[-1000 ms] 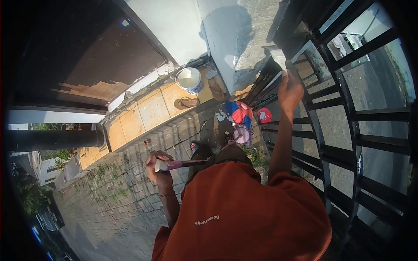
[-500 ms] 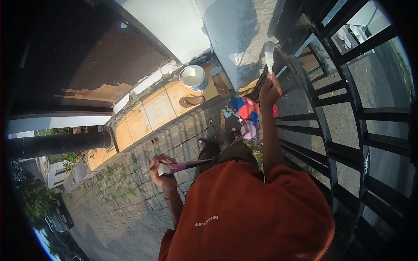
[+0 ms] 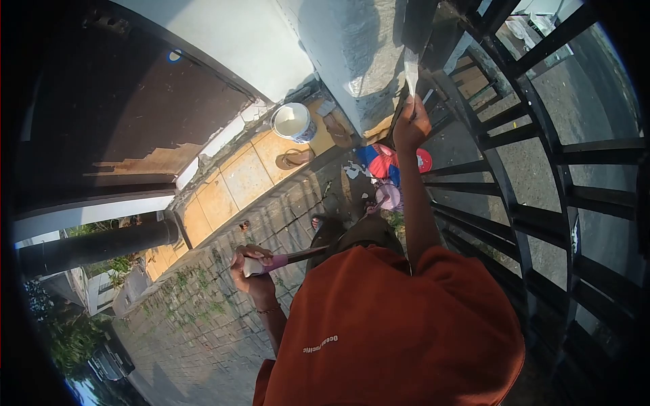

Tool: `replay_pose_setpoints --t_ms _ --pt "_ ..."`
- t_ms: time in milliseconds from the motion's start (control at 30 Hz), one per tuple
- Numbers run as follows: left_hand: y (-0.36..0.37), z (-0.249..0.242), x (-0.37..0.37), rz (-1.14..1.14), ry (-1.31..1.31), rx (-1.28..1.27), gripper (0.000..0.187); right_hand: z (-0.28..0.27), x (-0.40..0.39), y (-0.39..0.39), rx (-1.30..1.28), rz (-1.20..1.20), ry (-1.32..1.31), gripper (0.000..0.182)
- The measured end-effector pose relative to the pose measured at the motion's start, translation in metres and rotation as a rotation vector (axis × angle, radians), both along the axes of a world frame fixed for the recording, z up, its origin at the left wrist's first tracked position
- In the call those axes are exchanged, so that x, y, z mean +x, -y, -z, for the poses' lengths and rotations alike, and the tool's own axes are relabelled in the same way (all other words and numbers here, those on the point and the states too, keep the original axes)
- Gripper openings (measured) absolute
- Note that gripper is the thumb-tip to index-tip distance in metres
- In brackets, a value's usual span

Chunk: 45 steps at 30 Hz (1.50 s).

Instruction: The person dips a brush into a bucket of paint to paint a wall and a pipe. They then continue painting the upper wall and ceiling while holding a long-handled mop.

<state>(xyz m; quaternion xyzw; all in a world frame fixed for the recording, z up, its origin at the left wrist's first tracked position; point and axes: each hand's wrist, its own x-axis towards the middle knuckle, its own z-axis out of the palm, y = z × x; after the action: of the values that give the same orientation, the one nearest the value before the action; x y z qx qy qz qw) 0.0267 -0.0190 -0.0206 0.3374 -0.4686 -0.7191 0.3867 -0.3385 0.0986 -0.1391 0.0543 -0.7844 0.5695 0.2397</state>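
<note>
My right hand [image 3: 412, 126] is raised, its fingers closed around the handle of a paintbrush [image 3: 411, 73]. Pale bristles point up and overlap the edge where the white wall pillar [image 3: 376, 74] meets a dark post [image 3: 418, 27]. Lower down on the left, my left hand [image 3: 252, 272] grips a long object [image 3: 279, 260] with a cream end, a purple section and a dark shaft reaching toward my body; I cannot tell its kind. A white bucket [image 3: 293, 123] with pale paint inside stands on the tiled step [image 3: 247, 174].
Sandals [image 3: 294, 159] lie by the bucket. Near my feet are a red and blue bundle [image 3: 381, 162] and a lilac round container [image 3: 387, 197]. Black gate bars [image 3: 535, 227] run along my right. A brown door [image 3: 128, 101] is at left, above brick paving [image 3: 196, 318].
My right hand and the paintbrush have moved slightly up and left, bringing the bristles to the pillar's edge. The camera view has shifted a little. My left hand keeps its grip.
</note>
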Motion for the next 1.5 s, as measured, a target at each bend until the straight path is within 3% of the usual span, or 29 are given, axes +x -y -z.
replay_pose_setpoints --t_ms 100,233,400,700,800,967,1033,1167,1333,1433,1500 --pt "0.001 0.001 0.0 0.0 -0.001 0.0 0.032 0.013 0.005 0.005 0.038 -0.002 0.002 0.025" --pt "-0.002 0.0 -0.001 -0.005 -0.012 -0.003 0.032 0.071 0.006 0.005 0.082 -0.082 -0.014 0.027" --pt "-0.005 -0.004 -0.003 -0.031 0.001 0.021 0.03 0.106 0.015 -0.002 0.26 -0.077 0.126 0.029" --pt "-0.012 -0.003 0.007 -0.076 0.021 0.011 0.031 0.074 0.017 0.009 0.095 -0.011 0.065 0.029" --pt "-0.013 -0.003 0.009 -0.067 0.028 0.008 0.031 0.091 -0.003 0.022 0.134 0.095 -0.019 0.03" --pt "-0.011 -0.004 0.01 -0.045 0.069 -0.042 0.03 0.108 -0.003 0.021 0.158 0.038 0.159 0.031" --pt "-0.009 -0.001 0.012 -0.048 0.033 -0.023 0.033 0.114 0.004 0.011 0.314 0.009 0.309 0.033" --pt "-0.006 -0.002 0.009 -0.045 0.02 0.02 0.033 0.122 0.015 -0.005 0.347 0.032 0.284 0.034" --pt "-0.005 -0.004 0.007 -0.026 0.03 0.006 0.033 0.066 0.028 0.01 -0.048 0.011 0.086 0.035" --pt "-0.005 -0.003 0.009 -0.008 0.044 -0.006 0.032 0.068 0.008 0.03 -0.121 0.034 0.104 0.037" --pt "-0.005 -0.001 0.012 -0.017 0.047 -0.002 0.032 0.097 -0.003 0.044 -0.192 0.022 0.166 0.037"
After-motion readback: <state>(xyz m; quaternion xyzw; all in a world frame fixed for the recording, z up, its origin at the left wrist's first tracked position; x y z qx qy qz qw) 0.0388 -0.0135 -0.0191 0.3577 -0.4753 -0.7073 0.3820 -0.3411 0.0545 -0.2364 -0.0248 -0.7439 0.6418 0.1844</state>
